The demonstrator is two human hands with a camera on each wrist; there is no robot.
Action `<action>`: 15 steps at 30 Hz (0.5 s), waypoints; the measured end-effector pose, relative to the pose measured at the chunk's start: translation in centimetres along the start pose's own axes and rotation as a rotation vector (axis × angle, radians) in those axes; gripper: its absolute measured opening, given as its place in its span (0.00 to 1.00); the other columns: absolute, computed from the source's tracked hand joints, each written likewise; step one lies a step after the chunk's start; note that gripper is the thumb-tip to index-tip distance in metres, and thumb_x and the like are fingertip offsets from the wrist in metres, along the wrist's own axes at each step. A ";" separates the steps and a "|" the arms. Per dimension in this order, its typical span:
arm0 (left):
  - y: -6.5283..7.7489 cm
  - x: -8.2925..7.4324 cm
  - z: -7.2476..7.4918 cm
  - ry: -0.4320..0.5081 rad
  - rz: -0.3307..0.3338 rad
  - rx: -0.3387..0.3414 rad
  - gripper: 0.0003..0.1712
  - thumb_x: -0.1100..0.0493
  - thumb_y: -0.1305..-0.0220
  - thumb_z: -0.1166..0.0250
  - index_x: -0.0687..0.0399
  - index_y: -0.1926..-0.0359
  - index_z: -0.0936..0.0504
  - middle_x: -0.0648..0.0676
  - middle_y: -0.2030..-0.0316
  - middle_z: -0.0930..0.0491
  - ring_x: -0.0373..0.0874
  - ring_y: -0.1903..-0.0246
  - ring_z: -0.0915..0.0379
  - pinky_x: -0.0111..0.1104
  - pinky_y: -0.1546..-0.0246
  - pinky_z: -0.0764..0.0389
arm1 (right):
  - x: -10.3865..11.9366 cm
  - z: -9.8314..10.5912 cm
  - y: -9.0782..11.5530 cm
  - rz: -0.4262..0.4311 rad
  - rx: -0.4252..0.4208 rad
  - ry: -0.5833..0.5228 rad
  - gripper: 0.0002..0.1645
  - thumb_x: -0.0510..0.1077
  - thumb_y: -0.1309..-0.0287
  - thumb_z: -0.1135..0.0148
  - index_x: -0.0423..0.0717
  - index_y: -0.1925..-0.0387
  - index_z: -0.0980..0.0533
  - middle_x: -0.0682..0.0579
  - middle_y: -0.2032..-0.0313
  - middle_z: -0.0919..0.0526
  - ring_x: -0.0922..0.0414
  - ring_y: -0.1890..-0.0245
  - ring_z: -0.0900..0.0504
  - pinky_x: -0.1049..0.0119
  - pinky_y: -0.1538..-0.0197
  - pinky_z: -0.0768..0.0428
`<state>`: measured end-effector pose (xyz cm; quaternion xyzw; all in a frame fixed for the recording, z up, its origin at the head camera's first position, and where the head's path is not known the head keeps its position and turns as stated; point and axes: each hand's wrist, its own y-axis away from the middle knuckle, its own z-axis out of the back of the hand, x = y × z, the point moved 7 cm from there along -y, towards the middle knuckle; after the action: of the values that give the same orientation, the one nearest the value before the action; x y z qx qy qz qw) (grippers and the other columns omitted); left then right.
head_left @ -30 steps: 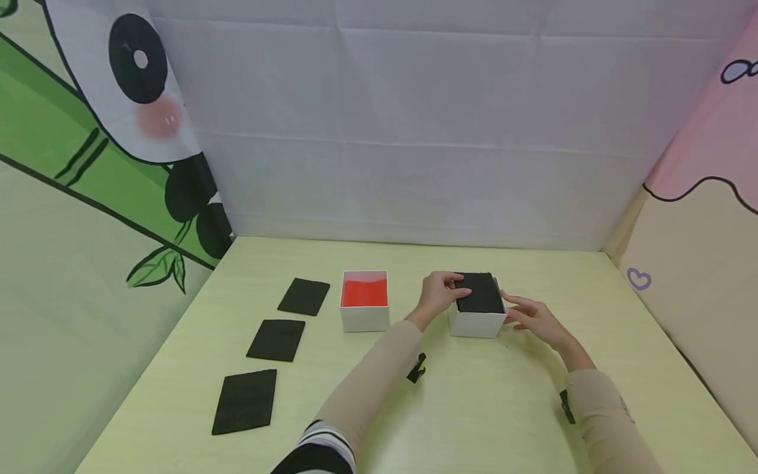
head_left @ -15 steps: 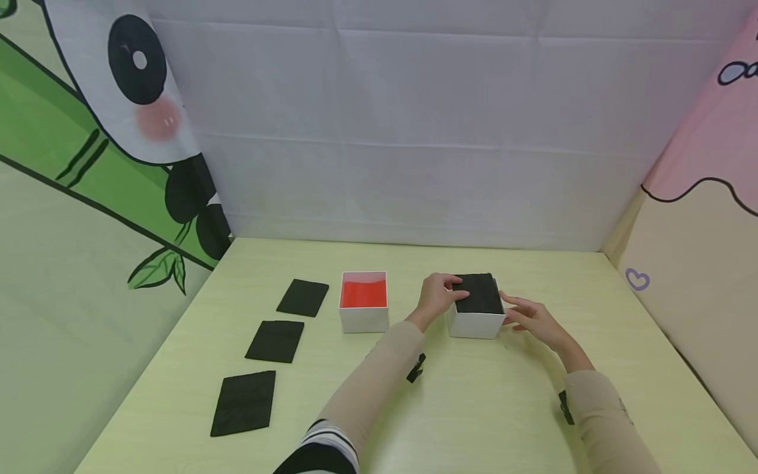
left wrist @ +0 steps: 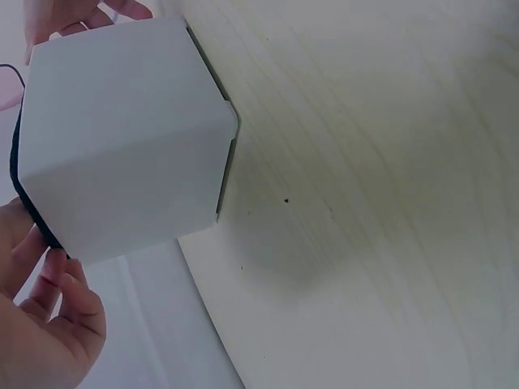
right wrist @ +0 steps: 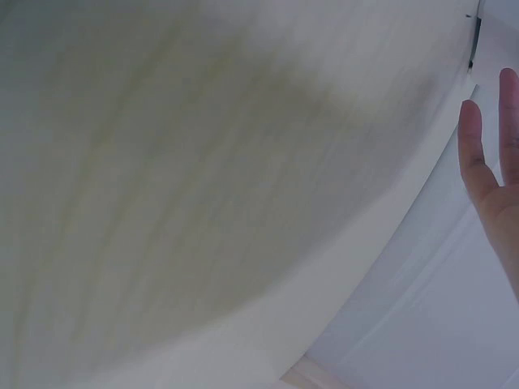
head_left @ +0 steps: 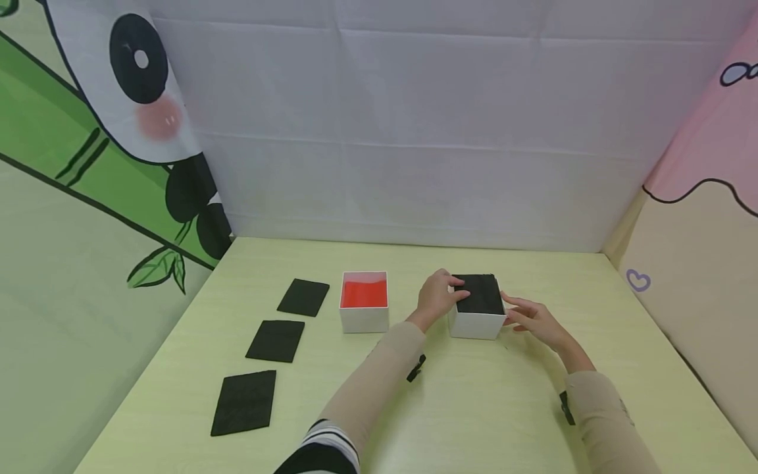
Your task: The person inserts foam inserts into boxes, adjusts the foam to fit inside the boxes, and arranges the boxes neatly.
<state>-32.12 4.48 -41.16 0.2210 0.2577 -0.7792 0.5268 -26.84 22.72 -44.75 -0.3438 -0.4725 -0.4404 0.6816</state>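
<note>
step: apparently fitting black square panel (head_left: pixel 481 294) over right-hand white box (head_left: pixel 476 325) on worktop (head_left: pixel 474 408) | left hand (head_left: pixel 436 296): pinching panel's left edge | right hand (head_left: pixel 533 322): fingers loose at box's right wall, contact unclear | next: probably calls for aligning edges

Head camera sitting high, facing forward and down across the desk (head_left: pixel 474 415) to the far white backdrop (head_left: pixel 414 131), left wrist in low and close, tilted, right white box (left wrist: pixel 122 138) looming, head view sharing it, right wrist low over the desk, steeply tilted too
</note>
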 end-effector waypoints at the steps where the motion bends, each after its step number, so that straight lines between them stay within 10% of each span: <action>1: 0.0 -0.1 0.0 -0.016 -0.007 -0.006 0.16 0.49 0.49 0.33 0.48 0.59 0.16 0.46 0.65 0.26 0.39 0.64 0.29 0.25 0.71 0.30 | 0.0 0.0 0.0 0.002 0.000 -0.002 0.28 0.37 0.37 0.52 0.30 0.39 0.46 0.64 0.63 0.20 0.50 0.62 0.20 0.54 0.62 0.24; 15: 0.5 -0.7 -0.1 -0.216 -0.106 -0.047 0.17 0.43 0.45 0.39 0.45 0.60 0.16 0.52 0.45 0.34 0.48 0.47 0.40 0.35 0.57 0.32 | -0.3 0.3 -0.1 -0.001 -0.009 0.003 0.28 0.38 0.37 0.52 0.31 0.39 0.45 0.64 0.62 0.20 0.52 0.62 0.20 0.51 0.61 0.25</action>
<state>-31.36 4.88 -40.93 0.1092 0.2290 -0.8189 0.5147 -27.04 23.02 -44.96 -0.3460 -0.4695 -0.4436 0.6805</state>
